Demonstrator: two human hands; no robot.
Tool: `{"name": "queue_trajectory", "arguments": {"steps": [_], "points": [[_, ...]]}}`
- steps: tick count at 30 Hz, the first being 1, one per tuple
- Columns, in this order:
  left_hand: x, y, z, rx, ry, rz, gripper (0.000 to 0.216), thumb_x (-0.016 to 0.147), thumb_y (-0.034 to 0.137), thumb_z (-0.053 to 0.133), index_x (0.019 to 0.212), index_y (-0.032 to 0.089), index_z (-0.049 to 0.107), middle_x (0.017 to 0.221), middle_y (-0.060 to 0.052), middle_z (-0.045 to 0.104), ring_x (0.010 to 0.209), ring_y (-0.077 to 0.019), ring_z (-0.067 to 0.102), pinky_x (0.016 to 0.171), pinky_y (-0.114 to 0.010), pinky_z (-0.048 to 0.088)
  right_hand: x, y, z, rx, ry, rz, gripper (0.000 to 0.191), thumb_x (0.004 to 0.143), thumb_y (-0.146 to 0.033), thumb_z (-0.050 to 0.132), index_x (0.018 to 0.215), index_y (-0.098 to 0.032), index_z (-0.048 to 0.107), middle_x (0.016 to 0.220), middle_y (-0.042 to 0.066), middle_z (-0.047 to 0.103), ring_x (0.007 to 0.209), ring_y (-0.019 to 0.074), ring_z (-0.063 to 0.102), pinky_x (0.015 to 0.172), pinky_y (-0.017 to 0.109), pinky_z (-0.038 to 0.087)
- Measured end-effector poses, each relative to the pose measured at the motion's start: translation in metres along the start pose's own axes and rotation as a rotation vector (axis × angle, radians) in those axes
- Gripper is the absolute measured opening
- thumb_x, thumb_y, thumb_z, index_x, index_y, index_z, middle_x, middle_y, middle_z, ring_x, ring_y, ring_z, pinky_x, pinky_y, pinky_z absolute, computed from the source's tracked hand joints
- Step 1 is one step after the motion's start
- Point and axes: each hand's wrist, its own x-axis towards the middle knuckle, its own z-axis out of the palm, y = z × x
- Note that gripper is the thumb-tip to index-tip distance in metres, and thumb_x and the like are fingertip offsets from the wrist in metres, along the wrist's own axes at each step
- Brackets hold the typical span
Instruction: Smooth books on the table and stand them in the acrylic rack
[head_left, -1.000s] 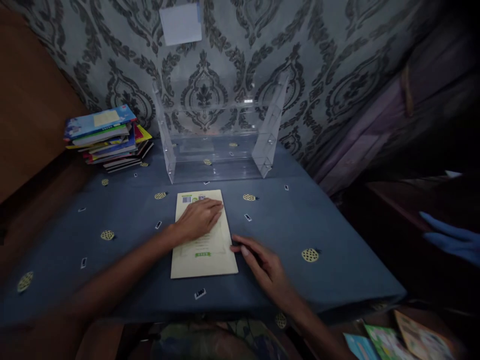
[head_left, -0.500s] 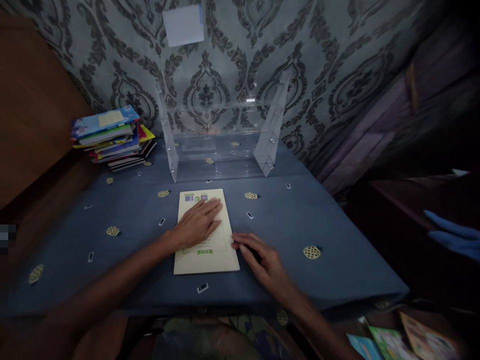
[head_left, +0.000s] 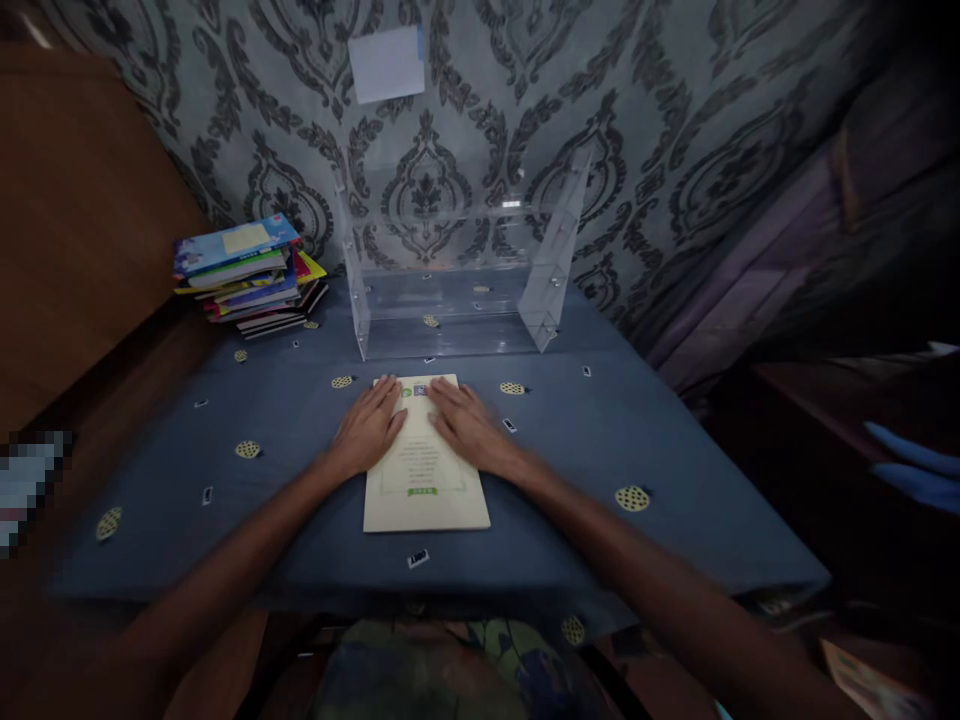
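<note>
A cream-coloured book (head_left: 427, 508) lies flat on the blue tablecloth, its printed face up, with a green label and small print upside down to me. My left hand (head_left: 370, 425) rests palm down on the book's upper left side, fingers stretched toward its far edge. On the upper right side lies my right hand (head_left: 469, 425), also flat with fingers extended. Between the two hands part of a code and a green mark show. Neither hand grips anything.
Behind the book stands a clear acrylic rack (head_left: 551, 290) against the patterned wall. At the back left is a stack of books (head_left: 244, 270). A brown wooden panel (head_left: 82, 200) borders the left. Pineapple prints dot the tablecloth (head_left: 555, 530). Blue strips (head_left: 915, 465) show at far right.
My right hand has moved from beside the book's right edge onto its upper right side. My left hand has shifted to the upper left side. The view has turned slightly.
</note>
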Motion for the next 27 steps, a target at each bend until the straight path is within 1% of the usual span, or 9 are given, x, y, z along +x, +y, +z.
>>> {"name": "queue_trajectory", "arguments": {"steps": [2,5,8,11,15,20,23,25,27], "points": [[0.0,0.0,0.0,-0.012,-0.013,-0.016,0.055,0.103,0.036,0.033,0.148,0.007,0.045,0.158,-0.016,0.041,0.15,-0.0256,0.035,0.122,-0.044,0.034,0.001,0.009,-0.002,-0.033,0.009,0.077,0.052,0.103,-0.03,0.037,0.15,-0.009,0.046,0.158,0.018,0.042,0.15,0.0285,0.034,0.122,0.054,0.029],[0.0,0.001,-0.001,-0.019,-0.039,-0.045,0.058,0.104,0.037,0.031,0.15,0.005,0.043,0.159,-0.017,0.039,0.152,-0.0268,0.031,0.123,-0.045,0.032,-0.015,0.01,-0.004,-0.069,0.023,0.096,0.054,0.103,-0.031,0.035,0.152,-0.011,0.043,0.16,0.016,0.039,0.149,0.0272,0.035,0.122,0.052,0.03],[-0.003,0.002,0.001,-0.006,-0.055,-0.064,0.059,0.104,0.039,0.03,0.152,0.005,0.04,0.162,-0.017,0.035,0.153,-0.0275,0.028,0.123,-0.045,0.03,-0.042,-0.003,-0.005,-0.116,0.005,0.061,0.057,0.104,-0.035,0.035,0.154,-0.009,0.039,0.161,0.017,0.037,0.15,0.0273,0.033,0.124,0.053,0.027],[-0.012,0.006,0.003,0.015,-0.065,-0.045,0.063,0.105,0.044,0.029,0.153,0.005,0.037,0.163,-0.019,0.032,0.154,-0.0296,0.026,0.123,-0.049,0.028,-0.071,-0.018,-0.005,-0.142,-0.019,0.011,0.059,0.105,-0.039,0.035,0.156,-0.01,0.035,0.161,0.017,0.036,0.152,0.0274,0.029,0.124,0.054,0.025],[-0.039,0.018,0.002,0.025,-0.061,0.039,0.069,0.105,0.053,0.026,0.157,0.008,0.029,0.164,-0.02,0.029,0.155,-0.0296,0.022,0.124,-0.052,0.023,-0.104,-0.035,-0.007,-0.138,-0.013,-0.07,0.063,0.105,-0.04,0.038,0.161,-0.017,0.022,0.163,0.014,0.035,0.153,0.0266,0.027,0.123,0.054,0.028],[-0.086,0.041,-0.007,0.024,-0.097,0.137,0.076,0.104,0.061,0.024,0.16,0.009,0.019,0.165,-0.02,0.025,0.156,-0.0287,0.017,0.125,-0.05,0.018,-0.136,-0.049,-0.007,-0.112,0.024,-0.167,0.085,0.099,-0.046,0.055,0.163,-0.022,0.005,0.163,0.012,0.035,0.152,0.0286,0.03,0.123,0.055,0.03],[-0.109,0.051,-0.014,0.02,-0.123,0.203,0.087,0.1,0.067,0.031,0.162,0.013,0.005,0.167,-0.02,0.02,0.157,-0.03,0.015,0.125,-0.051,0.017,-0.149,-0.054,-0.007,-0.119,0.025,-0.2,0.09,0.097,-0.043,0.06,0.163,-0.02,0.003,0.161,0.014,0.038,0.151,0.0289,0.031,0.121,0.055,0.032],[-0.12,0.056,-0.019,0.01,-0.132,0.235,0.096,0.096,0.072,0.037,0.162,0.014,-0.003,0.167,-0.021,0.019,0.156,-0.0317,0.015,0.125,-0.051,0.018,-0.154,-0.058,-0.007,-0.13,0.019,-0.214,0.089,0.097,-0.037,0.06,0.163,-0.017,0.005,0.16,0.015,0.039,0.151,0.0286,0.031,0.12,0.055,0.034],[-0.128,0.059,-0.024,-0.004,-0.141,0.256,0.102,0.094,0.072,0.042,0.162,0.015,-0.007,0.167,-0.022,0.019,0.156,-0.0326,0.016,0.124,-0.051,0.022,-0.159,-0.062,-0.008,-0.133,0.019,-0.222,0.087,0.096,-0.03,0.06,0.163,-0.015,0.008,0.16,0.017,0.039,0.151,0.0287,0.031,0.119,0.055,0.035]]}}
